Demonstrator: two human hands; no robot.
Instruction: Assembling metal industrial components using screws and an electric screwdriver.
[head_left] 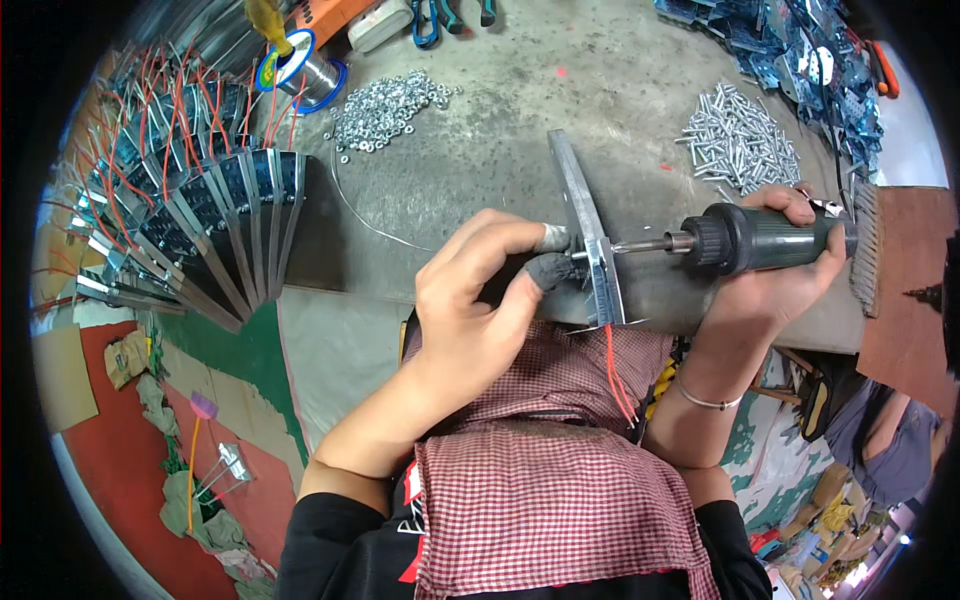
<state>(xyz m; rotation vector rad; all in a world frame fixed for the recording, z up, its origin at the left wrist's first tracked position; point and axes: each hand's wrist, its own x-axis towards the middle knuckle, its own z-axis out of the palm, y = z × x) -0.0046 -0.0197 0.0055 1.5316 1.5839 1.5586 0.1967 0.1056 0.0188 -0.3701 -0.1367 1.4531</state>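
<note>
My right hand (775,245) is wrapped round a dark electric screwdriver (765,240), held level. Its bit reaches left to the near part of a long metal bar (577,190) standing on edge, with red wires (618,375) hanging from its near end. On the bar's other side my left hand (490,270), with dark covers on the thumb and a finger, pinches a small metal piece, probably a nut on a screw end, opposite the bit. The fingertips partly hide that piece.
Loose nuts (385,110) lie at the back, beside a solder wire spool (305,75). A pile of screws (740,140) lies at the right, below blue metal plates (790,60). Similar bars with red wires (190,200) fan out at the left. A brush (865,245) edges the table.
</note>
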